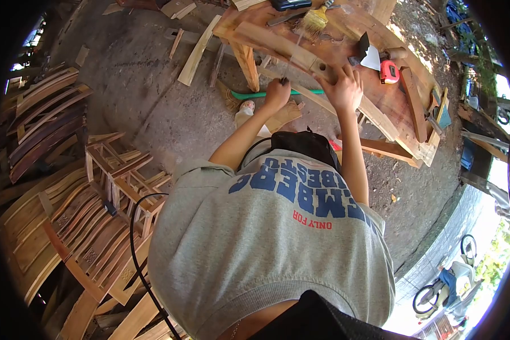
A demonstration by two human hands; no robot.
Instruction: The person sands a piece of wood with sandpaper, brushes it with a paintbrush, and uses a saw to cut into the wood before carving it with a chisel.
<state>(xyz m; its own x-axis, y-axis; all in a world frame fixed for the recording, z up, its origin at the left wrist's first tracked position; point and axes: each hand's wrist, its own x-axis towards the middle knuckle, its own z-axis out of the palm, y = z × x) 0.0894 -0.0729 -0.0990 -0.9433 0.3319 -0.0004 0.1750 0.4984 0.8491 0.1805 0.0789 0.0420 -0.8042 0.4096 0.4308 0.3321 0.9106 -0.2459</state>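
My left hand (278,94) is closed in front of the workbench (230,25), with a small dark thing at its fingertips that I cannot make out. My right hand (346,89) grips the near end of a wooden block (321,68) with a round hole, at the bench edge. That block rests against a long curved wooden piece (266,39). Beyond it lies a brush (314,21) with yellowish bristles. To the right of my right hand are a trowel-like blade (364,44), a white scrap (372,59) and a red tape measure (389,72).
Wooden chair frames (116,184) and stacked curved slats (76,221) fill the left side. A green handle (243,96) passes behind my left hand. A loose board (199,51) lies on the floor. Bicycles (430,297) stand far right.
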